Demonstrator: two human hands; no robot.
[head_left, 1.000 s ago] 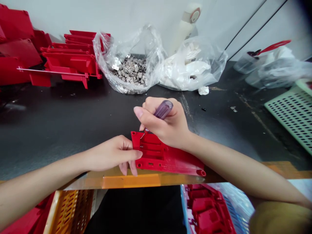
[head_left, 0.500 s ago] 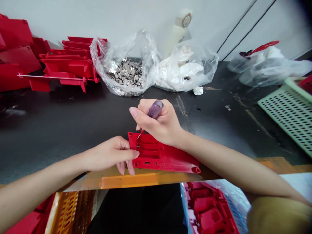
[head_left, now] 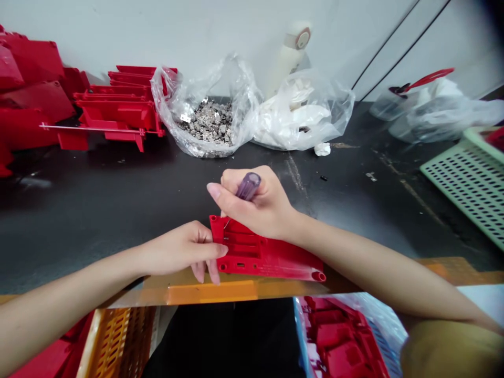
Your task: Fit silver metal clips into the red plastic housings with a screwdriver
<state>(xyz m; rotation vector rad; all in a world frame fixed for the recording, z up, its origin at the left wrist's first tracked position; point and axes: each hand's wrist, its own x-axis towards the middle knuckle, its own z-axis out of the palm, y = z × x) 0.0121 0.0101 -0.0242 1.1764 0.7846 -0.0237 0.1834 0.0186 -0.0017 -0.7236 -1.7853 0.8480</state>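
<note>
Dressed in black cloth [head_left: 224,341] across the lap – bare along both forearms [head_left: 366,257] – with an olive-yellow, rounded, blurred patch, apparently a sleeve [head_left: 452,349], near the right elbow.

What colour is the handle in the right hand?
The handle is purple, clearest in the head view.

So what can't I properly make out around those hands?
All in the head view:
- Purple, ridge-handled tool: its shaft is mostly hidden by the right hand; its tip is too small.
- Flat red plastic piece: its far edge is partly covered by that hand.
- Tiny dark detail beside the left hand: too small.
- Pale green perforated plastic basket: cut off by the right edge.
</note>
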